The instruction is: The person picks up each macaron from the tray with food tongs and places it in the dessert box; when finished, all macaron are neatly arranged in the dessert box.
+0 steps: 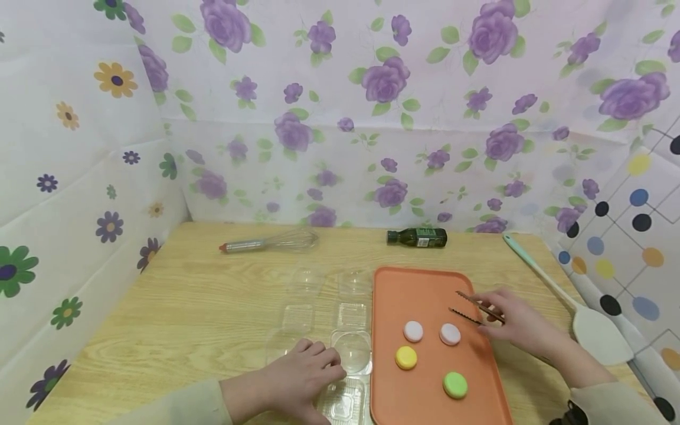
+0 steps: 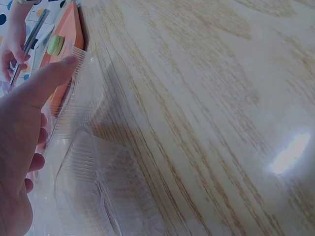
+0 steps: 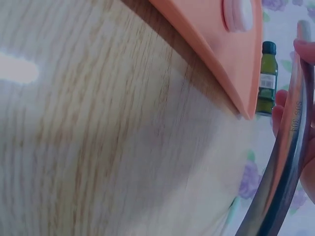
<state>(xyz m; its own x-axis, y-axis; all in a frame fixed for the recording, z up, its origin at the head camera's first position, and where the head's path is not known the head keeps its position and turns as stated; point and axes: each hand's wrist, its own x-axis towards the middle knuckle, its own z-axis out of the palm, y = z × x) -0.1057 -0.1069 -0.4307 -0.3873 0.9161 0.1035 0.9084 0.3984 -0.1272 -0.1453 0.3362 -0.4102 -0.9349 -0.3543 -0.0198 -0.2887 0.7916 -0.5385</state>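
In the head view my right hand (image 1: 512, 319) holds metal tongs (image 1: 478, 308) over the right side of an orange tray (image 1: 419, 289). The tips of the tongs are parted, nothing between them. Two pale pink macarons (image 1: 413, 332), a yellow macaron (image 1: 406, 358) and a green macaron (image 1: 455, 385) lie on the tray. Left of it, my left hand (image 1: 303, 378) rests at clear plastic containers (image 1: 345, 404) with lids raised. In the left wrist view, the thumb (image 2: 54, 76) lies straight along a container's edge (image 2: 83, 103); the other fingers are partly hidden.
Toward the back of the wooden table (image 1: 202, 301) lie a whisk (image 1: 271, 241) and a dark green bottle (image 1: 417, 237) on its side. A spatula (image 1: 597, 333) with a pale green handle lies right of the tray. Patterned cloths (image 1: 340, 147) enclose the back and sides.
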